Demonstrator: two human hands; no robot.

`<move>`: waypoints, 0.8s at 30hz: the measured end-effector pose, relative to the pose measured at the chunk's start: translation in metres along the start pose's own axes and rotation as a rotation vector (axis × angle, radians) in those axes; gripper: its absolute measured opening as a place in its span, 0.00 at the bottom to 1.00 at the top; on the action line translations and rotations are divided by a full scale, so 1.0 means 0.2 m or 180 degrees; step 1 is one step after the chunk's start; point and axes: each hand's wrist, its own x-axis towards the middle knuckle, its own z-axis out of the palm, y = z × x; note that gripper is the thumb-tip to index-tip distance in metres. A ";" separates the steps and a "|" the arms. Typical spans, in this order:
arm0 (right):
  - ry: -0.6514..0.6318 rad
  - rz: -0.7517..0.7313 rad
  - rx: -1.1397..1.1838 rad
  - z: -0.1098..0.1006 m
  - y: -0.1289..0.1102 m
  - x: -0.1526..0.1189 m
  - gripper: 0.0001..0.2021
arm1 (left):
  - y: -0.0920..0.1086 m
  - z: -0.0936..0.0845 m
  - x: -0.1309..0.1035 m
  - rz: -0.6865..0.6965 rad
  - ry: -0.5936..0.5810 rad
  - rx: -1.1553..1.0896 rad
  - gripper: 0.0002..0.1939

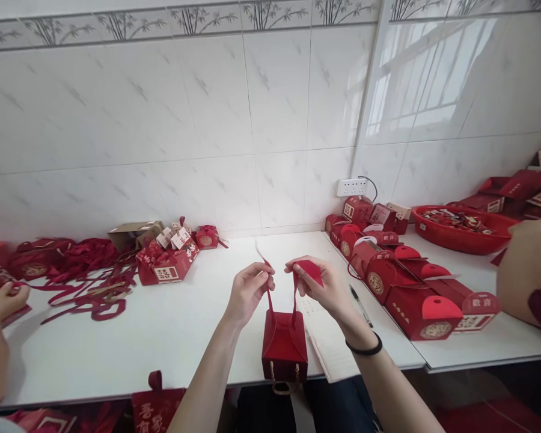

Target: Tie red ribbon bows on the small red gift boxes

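A small dark red gift box [284, 346] with rope handles stands at the table's front edge, between my forearms. Two ends of a red ribbon [294, 300] rise from its top. My left hand [249, 291] pinches one end between thumb and fingertips, and the tip sticks up above them. In my right hand [318, 282] is the other end, together with a flat red piece [309, 272] whose kind I cannot make out. Both hands are a little above the box, apart from each other.
Rows of red gift boxes [421, 307] and a red basin [464, 231] of small wrapped pieces stand right. Loose ribbons [90, 294] and a filled box [166, 264] lie left. A notebook [331, 343] and pen [360, 305] lie beside the box. Other people's arms show at both sides.
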 end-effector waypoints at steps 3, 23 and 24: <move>0.0048 0.0022 -0.0197 0.02 0.00 0.02 0.11 | 0.00 0.00 0.00 0.0064 0.0089 0.0200 0.08; 0.0265 0.0064 -0.0068 0.04 0.05 0.01 0.21 | -0.01 0.03 0.01 0.0972 0.0612 0.0109 0.09; 0.0337 0.0064 -0.0001 0.03 0.06 0.01 0.21 | -0.01 0.03 0.00 0.1012 0.0679 0.0069 0.09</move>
